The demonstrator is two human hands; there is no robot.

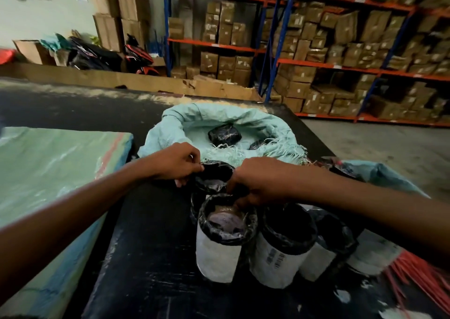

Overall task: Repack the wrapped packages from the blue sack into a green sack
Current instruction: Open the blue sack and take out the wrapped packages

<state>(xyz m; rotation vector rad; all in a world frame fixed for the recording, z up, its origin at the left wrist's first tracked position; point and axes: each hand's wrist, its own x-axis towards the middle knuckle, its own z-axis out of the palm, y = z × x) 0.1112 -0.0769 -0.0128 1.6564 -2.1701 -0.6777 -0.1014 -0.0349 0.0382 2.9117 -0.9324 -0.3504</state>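
Note:
A black-wrapped package (212, 176) is held between both hands, just in front of the open green sack (170, 133). My left hand (175, 164) grips its left edge and my right hand (258, 181) grips its right side. Two black-wrapped packages (224, 136) lie inside the green sack. Several wrapped packages with white bodies and black tops (222, 236) stand on the black table below my hands. The blue sack (384, 175) lies open at the right, behind my right forearm.
A flat green sack bundle (48, 172) lies on the left of the black table (151, 257). Red strings (418, 277) spread at the lower right. Shelves (341, 63) with cardboard boxes fill the background.

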